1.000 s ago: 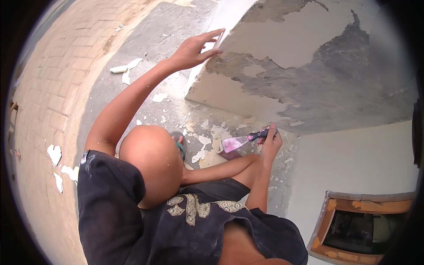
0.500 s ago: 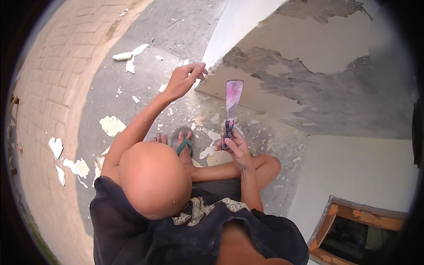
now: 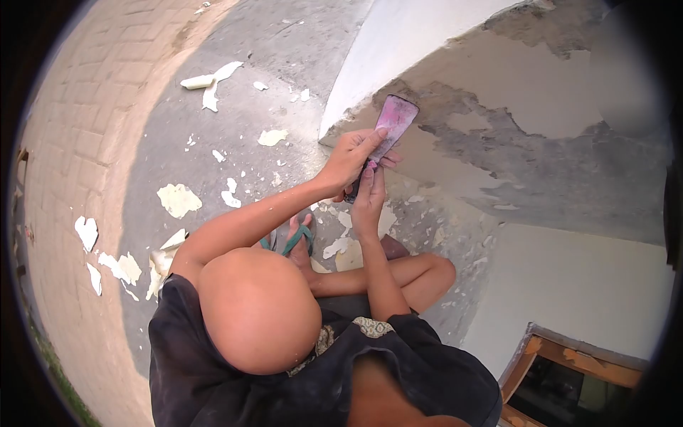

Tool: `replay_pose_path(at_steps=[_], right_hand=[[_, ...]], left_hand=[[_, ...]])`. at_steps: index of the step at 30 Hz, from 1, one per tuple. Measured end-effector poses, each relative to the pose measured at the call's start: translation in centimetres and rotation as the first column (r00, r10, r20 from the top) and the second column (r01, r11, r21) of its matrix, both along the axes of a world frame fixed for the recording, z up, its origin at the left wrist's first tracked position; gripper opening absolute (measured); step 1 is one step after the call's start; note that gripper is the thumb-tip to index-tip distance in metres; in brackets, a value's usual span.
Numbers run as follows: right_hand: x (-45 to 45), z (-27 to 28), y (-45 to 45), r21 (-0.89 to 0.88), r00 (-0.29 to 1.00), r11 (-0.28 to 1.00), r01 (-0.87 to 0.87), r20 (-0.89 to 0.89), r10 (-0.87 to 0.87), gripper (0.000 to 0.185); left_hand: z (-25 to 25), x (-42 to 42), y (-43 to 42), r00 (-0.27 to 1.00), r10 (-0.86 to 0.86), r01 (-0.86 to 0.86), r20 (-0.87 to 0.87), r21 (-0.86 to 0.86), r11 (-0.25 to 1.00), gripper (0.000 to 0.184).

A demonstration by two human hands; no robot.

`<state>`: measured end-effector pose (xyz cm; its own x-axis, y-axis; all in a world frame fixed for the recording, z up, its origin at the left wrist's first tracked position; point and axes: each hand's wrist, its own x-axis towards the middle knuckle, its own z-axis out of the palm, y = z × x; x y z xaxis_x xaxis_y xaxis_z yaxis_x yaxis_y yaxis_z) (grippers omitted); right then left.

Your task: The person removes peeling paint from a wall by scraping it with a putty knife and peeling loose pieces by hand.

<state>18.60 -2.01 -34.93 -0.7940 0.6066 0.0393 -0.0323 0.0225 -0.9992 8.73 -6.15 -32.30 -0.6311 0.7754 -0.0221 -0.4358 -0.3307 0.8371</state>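
Holding a pink scraper (image 3: 388, 135)
The left hand (image 3: 348, 160), half closed, pinches the blade (image 3: 398, 117); the right hand (image 3: 368, 203), nearly closed, holds the dark handle (image 3: 351, 193)

Light was bright and even. Left of the grip on the scraper (image 3: 395, 121), the paving (image 3: 107, 142) read pale, nearly washed out. Right of the grip, the patchy wall surface (image 3: 526, 85) was dimmer, its far upper part blurred by haze. Barrel distortion bowed the black-rimmed edges.
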Motion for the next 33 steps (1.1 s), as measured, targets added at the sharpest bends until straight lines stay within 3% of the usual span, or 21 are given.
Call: replay_pose_path(at_steps=[6, 9, 15, 19, 21, 23, 27, 31, 33], right_hand=[[-1.4, 0.9, 0.4, 0.113, 1.000, 0.993, 0.017, -0.022, -0.015, 0.037], [-1.3, 1.0, -0.4, 0.082, 0.999, 0.996, 0.037, 0.016, -0.038, 0.037], [-1.5, 0.2, -0.7, 0.081, 0.999, 0.996, 0.048, -0.002, -0.048, 0.035], [-1.5, 0.4, -1.8, 0.085, 0.995, 0.993, 0.084, 0.045, -0.088, 0.033], [-2.7, 1.7, -1.0, 0.060, 0.998, 0.997, 0.056, -0.033, -0.054, 0.034], [-3.1, 2.7, 0.1, 0.015, 0.998, 1.000, 0.013, -0.066, -0.012, 0.036], [-1.4, 1.5, -2.6, 0.049, 0.993, 0.993, 0.107, 0.043, -0.109, 0.032], [-2.0, 2.4, -0.9, 0.023, 0.999, 1.000, 0.018, -0.035, -0.018, 0.036], [-1.4, 2.3, -0.8, 0.013, 0.999, 1.000, 0.016, 0.036, -0.017, 0.037]], left_hand=[[2.8, -1.5, 0.6, 0.969, 0.126, -0.120, -0.213, 0.038, 0.992, 0.047], [1.8, 0.0, -0.2, 0.978, 0.146, -0.150, -0.151, -0.015, 0.989, 0.045], [1.2, -1.0, 0.2, 0.968, 0.130, -0.149, -0.215, -0.076, 0.986, 0.043], [1.2, -1.2, -0.7, 0.976, 0.124, -0.134, -0.178, -0.047, 0.990, 0.042], [2.6, -1.7, -0.2, 0.964, 0.134, -0.137, -0.228, 0.003, 0.991, 0.042], [1.4, 0.6, 0.0, 0.979, 0.116, -0.121, -0.165, -0.016, 0.993, 0.041], [1.4, -1.2, -0.9, 0.968, 0.125, -0.135, -0.219, -0.034, 0.990, 0.041], [2.9, -1.3, -0.2, 0.973, 0.124, -0.133, -0.193, -0.033, 0.991, 0.039], [2.2, -1.1, 0.1, 0.977, 0.141, -0.139, -0.161, 0.022, 0.990, 0.039]])
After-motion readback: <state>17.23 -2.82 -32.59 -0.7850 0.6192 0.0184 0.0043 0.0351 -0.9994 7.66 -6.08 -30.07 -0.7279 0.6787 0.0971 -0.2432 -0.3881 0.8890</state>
